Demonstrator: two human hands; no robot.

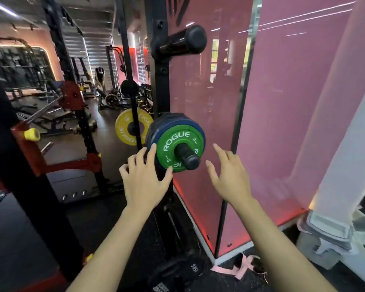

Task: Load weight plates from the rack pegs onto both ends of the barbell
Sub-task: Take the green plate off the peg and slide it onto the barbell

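A small green Rogue plate [173, 142] sits outermost on a black rack peg [188, 155], with a blue plate [177, 124] and darker plates stacked behind it. My left hand [144, 180] has its fingers spread, with fingertips and thumb touching the left and lower rim of the stack. My right hand [230, 175] hovers open just right of the green plate, apart from it. A yellow plate [124, 128] hangs on another peg behind the upright. An upper peg [181, 42] on the same black upright [159, 66] is bare.
A pink glass panel [272, 112] stands close on the right. A red and black rack [72, 144] with a barbell end [32, 134] is on the left. Black plates [177, 272] and a pink strap [240, 268] lie on the floor below.
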